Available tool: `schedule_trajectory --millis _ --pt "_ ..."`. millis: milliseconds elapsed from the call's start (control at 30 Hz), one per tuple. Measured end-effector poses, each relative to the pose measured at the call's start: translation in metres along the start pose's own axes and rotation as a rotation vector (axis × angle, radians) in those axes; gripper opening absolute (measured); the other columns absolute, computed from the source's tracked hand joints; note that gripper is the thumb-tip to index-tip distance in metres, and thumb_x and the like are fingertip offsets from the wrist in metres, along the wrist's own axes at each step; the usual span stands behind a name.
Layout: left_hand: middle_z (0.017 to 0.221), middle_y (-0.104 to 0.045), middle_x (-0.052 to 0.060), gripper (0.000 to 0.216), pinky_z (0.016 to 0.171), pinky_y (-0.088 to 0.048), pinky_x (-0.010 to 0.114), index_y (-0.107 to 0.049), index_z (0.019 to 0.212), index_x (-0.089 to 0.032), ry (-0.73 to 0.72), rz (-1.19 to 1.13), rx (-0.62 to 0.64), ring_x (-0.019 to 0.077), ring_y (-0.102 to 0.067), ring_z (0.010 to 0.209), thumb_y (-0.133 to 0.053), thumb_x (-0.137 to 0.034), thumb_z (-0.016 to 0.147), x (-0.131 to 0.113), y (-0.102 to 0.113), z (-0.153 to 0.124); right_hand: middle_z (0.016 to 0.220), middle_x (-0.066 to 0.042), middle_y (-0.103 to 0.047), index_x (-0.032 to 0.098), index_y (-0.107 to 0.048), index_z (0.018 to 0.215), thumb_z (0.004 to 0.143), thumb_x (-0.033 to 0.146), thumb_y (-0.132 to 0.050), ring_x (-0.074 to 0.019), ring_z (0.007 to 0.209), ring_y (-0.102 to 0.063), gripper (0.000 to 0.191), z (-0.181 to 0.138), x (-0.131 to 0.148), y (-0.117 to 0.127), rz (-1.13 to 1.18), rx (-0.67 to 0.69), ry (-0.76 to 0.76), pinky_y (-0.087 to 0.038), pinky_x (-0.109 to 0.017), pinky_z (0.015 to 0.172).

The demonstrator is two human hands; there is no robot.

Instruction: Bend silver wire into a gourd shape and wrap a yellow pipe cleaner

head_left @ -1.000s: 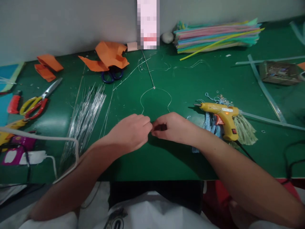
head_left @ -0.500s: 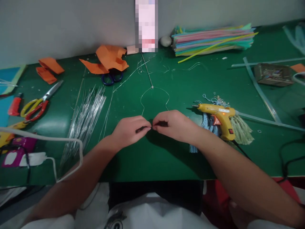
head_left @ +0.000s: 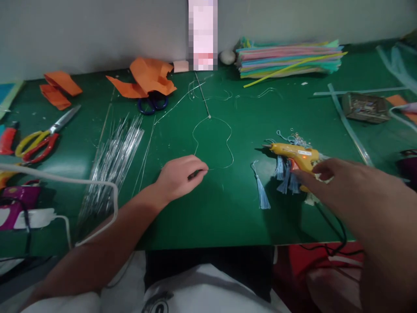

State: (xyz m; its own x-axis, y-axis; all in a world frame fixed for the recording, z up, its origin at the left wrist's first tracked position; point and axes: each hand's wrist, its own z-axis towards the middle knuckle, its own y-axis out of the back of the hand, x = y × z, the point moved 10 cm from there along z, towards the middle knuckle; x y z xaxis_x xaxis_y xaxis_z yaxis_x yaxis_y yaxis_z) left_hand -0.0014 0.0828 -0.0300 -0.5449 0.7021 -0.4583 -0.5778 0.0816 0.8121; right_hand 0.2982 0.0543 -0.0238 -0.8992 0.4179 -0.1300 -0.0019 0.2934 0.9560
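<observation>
A thin wire bent into a gourd-like outline (head_left: 232, 150) lies on the green table, its top joined to a straight grey stem (head_left: 202, 95). My left hand (head_left: 182, 176) pinches the wire at its lower end. On the right, my right hand (head_left: 348, 187) has its thumb and fingers around the handle of a yellow hot glue gun (head_left: 289, 150). The gun's orange light is on, and its handle is mostly covered by the hand. Blue tassels (head_left: 286, 178) lie under the gun, and a single blue tassel (head_left: 261, 191) is to its left.
Left of the wire outline lie a bundle of silvery wires (head_left: 117, 156), scissors (head_left: 54, 130) and a white cable (head_left: 65, 177). Orange paper (head_left: 150, 76) rests over dark-handled scissors (head_left: 153, 105). Pastel pipe cleaners (head_left: 286, 61) are at the back; a small box (head_left: 365, 108) stands right.
My right hand has left the wire and moved right to the glue gun. My left hand stays at the wire's lower end. The single blue tassel is now fully uncovered.
</observation>
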Motion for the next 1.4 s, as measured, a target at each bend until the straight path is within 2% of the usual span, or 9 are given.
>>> schedule_trajectory --millis 133,367,500,633,800,900,1100,1267,1400 --pt "0.085 -0.072 0.001 0.011 0.062 -0.048 0.020 -0.069 0.092 -0.017 0.009 -0.003 0.001 0.0107 -0.066 0.073 -0.059 -0.016 0.090 0.003 -0.003 -0.001 0.069 -0.005 -0.061 0.028 -0.063 0.078 0.069 0.073 -0.057 -0.0235 0.057 -0.048 0.046 0.011 -0.024 -0.036 0.106 0.034 -0.030 -0.034 -0.036 0.056" --pt "0.088 -0.072 0.001 0.013 0.063 -0.049 0.021 -0.069 0.094 -0.018 0.027 -0.027 0.069 0.0119 -0.066 0.075 -0.057 -0.018 0.091 0.009 -0.012 -0.001 0.069 -0.004 -0.065 0.024 -0.067 0.082 0.063 0.064 -0.060 -0.0245 0.065 -0.058 0.045 0.018 -0.045 -0.049 0.530 -0.023 -0.077 -0.037 -0.036 0.060" --pt "0.089 -0.072 0.002 0.014 0.064 -0.048 0.022 -0.069 0.094 -0.018 0.039 -0.028 0.088 0.0123 -0.067 0.077 -0.056 -0.019 0.092 0.010 -0.014 0.000 0.075 -0.004 -0.066 0.023 -0.067 0.086 0.064 0.045 -0.066 -0.0201 0.064 -0.058 0.031 0.004 -0.054 -0.044 0.993 -0.084 -0.144 -0.040 -0.035 0.061" --pt "0.085 -0.071 0.001 0.015 0.061 -0.047 0.021 -0.069 0.092 -0.018 0.049 -0.033 0.099 0.0117 -0.065 0.072 -0.055 -0.019 0.091 0.009 -0.014 0.000 0.082 -0.005 -0.061 0.024 -0.066 0.083 0.062 0.036 -0.077 -0.0167 0.067 -0.055 0.026 -0.008 -0.055 -0.048 1.501 -0.043 -0.172 -0.040 -0.033 0.060" --pt "0.085 -0.070 0.001 0.014 0.061 -0.045 0.022 -0.069 0.092 -0.018 0.061 -0.041 0.092 0.0110 -0.063 0.070 -0.055 -0.019 0.091 0.010 -0.013 0.000 0.076 -0.002 -0.053 0.025 -0.070 0.092 0.053 0.038 -0.087 -0.0156 0.069 -0.049 0.045 -0.010 -0.019 -0.048 1.558 0.215 0.058 -0.040 -0.029 0.058" --pt "0.085 -0.069 0.001 0.014 0.061 -0.044 0.022 -0.068 0.092 -0.018 0.066 -0.050 0.115 0.0110 -0.062 0.070 -0.054 -0.019 0.091 0.011 -0.015 0.000 0.078 -0.002 -0.055 0.025 -0.070 0.086 0.053 0.040 -0.089 -0.0143 0.070 -0.049 0.041 -0.013 0.009 -0.046 1.513 0.292 0.159 -0.041 -0.026 0.059" --pt "0.083 -0.068 0.001 0.014 0.059 -0.043 0.022 -0.068 0.089 -0.018 0.070 -0.061 0.131 0.0106 -0.059 0.067 -0.054 -0.020 0.092 0.015 -0.016 -0.002 0.061 0.001 -0.050 0.022 -0.074 0.099 0.073 0.062 -0.068 -0.0119 0.053 -0.044 0.048 -0.022 0.070 -0.029 1.742 0.486 0.368 -0.039 -0.025 0.046" --pt "0.090 -0.070 0.002 0.013 0.063 -0.045 0.022 -0.068 0.093 -0.019 0.070 -0.063 0.146 0.0122 -0.063 0.075 -0.055 -0.021 0.092 0.015 -0.018 -0.002 0.072 -0.001 -0.063 0.025 -0.074 0.086 0.055 0.048 -0.087 -0.0138 0.062 -0.057 0.040 -0.012 0.067 -0.030 1.783 0.410 0.251 -0.051 -0.027 0.058" --pt "0.084 -0.068 0.001 0.012 0.060 -0.043 0.022 -0.068 0.088 -0.019 0.084 -0.105 0.121 0.0103 -0.059 0.067 -0.056 -0.020 0.091 0.016 -0.015 -0.001 0.072 0.002 -0.063 0.026 -0.073 0.083 0.050 0.041 -0.090 -0.0108 0.056 -0.052 0.040 -0.008 0.075 -0.028 1.762 0.475 0.348 -0.049 -0.025 0.054"
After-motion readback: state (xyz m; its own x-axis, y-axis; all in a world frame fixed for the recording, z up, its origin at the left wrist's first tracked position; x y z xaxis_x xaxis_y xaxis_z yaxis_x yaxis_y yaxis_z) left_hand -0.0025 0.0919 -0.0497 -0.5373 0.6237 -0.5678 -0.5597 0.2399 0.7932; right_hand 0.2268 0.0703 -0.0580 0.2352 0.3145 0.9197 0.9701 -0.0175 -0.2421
